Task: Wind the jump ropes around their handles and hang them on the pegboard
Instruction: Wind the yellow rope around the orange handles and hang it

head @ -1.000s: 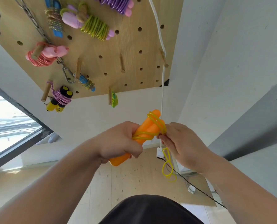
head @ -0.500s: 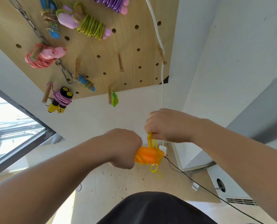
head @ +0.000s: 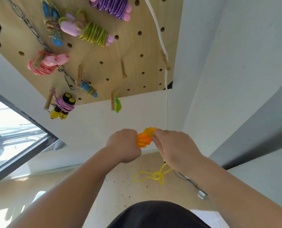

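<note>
My left hand [head: 123, 145] grips the orange jump-rope handles [head: 143, 139], which lie between my two hands in front of the white wall. Several turns of yellow rope circle the handles. My right hand [head: 173, 148] pinches the yellow rope [head: 153, 176] at the handles' right end; a loose loop of it hangs below my wrist. Above, the wooden pegboard [head: 133, 51] carries several wound ropes on pegs: purple [head: 110, 6], green on lilac handles [head: 87, 32], pink [head: 46, 64], and one with yellow-black handles [head: 63, 106].
Bare wooden pegs [head: 123, 68] [head: 165, 60] stick out of the board's right part. A white cord [head: 166, 99] hangs down the wall beside the board. A steel chain with a carabiner [head: 68, 79] crosses the board's left. A window [head: 10, 134] is at the left, a black cable on the floor.
My right hand dropped from above the handles to their right end, pulling the rope down and round. The handles rose slightly, and the loose yellow loop now hangs lower and longer.
</note>
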### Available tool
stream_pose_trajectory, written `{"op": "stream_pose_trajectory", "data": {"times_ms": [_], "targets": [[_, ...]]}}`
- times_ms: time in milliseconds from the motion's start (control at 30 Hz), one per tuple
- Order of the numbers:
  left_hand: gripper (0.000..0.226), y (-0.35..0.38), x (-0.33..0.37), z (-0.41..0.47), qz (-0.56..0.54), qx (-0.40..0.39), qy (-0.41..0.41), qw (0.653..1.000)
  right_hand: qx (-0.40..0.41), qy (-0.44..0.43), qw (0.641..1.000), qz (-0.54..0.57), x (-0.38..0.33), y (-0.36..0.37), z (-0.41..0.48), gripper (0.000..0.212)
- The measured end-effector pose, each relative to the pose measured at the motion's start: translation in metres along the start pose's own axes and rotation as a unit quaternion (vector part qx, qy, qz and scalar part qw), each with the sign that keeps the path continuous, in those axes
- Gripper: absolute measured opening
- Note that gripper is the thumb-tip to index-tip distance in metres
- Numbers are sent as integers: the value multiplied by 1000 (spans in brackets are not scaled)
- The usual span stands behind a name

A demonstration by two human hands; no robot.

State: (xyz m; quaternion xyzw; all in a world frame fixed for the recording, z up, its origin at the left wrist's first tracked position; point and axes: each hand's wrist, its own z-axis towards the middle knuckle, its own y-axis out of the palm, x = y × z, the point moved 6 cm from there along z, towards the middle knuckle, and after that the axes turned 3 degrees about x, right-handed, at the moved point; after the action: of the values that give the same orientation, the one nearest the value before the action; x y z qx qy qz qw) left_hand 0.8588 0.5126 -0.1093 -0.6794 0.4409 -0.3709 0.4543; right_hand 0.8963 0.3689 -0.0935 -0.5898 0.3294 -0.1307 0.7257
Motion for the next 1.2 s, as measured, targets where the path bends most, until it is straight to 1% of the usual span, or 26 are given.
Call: {"op": "stream_pose_trajectory", "data": {"times_ms": [100,167,233,267,367,400,467,533,633,667,733,767,800,867,900,967,1000,1033,1100,1133,1200], "targets": [[16,-5,1,-3,-53,28,-8,998,98,25,993,53,3,-10,-8,21],[16,-11,6,-6,-64,46,4,997,126,44,988,77,7,-13,-12,17],[17,-17,11,-9,-67,64,15,996,149,55,983,89,10,-15,-15,21],[18,-20,12,-10,-75,72,17,995,177,42,980,78,8,-20,-16,22],[20,-26,13,-11,-111,64,17,992,284,-42,958,20,4,-35,-22,18],[22,-27,14,-12,-126,54,20,990,305,-70,950,-2,6,-36,-24,16],[24,-24,14,-12,-174,22,17,984,320,-107,941,-32,8,-38,-25,14],[26,-20,14,-13,-276,-23,-5,961,326,-129,935,-44,8,-40,-24,13],[24,-18,13,-16,-437,-68,-31,897,326,-133,936,-18,3,-42,-22,13],[23,-19,13,-17,-474,-78,-35,876,316,-110,942,13,4,-42,-23,10],[26,-22,13,-20,-520,-93,-36,848,281,-2,954,103,15,-43,-24,3],[29,-23,13,-21,-523,-97,-34,846,241,55,959,141,23,-38,-23,4],[30,-22,12,-21,-517,-100,-31,849,196,85,964,162,26,-32,-23,5],[29,-19,9,-20,-503,-101,-32,858,132,98,966,201,25,-27,-20,11],[27,-17,7,-19,-498,-99,-38,861,113,105,958,241,25,-26,-19,14],[21,-12,2,-15,-485,-88,-49,869,92,114,940,309,25,-27,-17,16],[20,-10,-1,-13,-474,-81,-54,875,91,110,939,313,25,-28,-16,16],[22,-8,-3,-11,-464,-73,-58,881,96,99,947,289,23,-29,-16,15],[30,-6,-8,-8,-449,-58,-69,889,104,82,971,199,19,-32,-15,15],[31,-4,-9,-7,-445,-55,-73,891,104,94,975,171,18,-32,-15,19],[26,1,-8,-9,-452,-58,-74,887,115,139,970,163,22,-34,-16,34]]}}
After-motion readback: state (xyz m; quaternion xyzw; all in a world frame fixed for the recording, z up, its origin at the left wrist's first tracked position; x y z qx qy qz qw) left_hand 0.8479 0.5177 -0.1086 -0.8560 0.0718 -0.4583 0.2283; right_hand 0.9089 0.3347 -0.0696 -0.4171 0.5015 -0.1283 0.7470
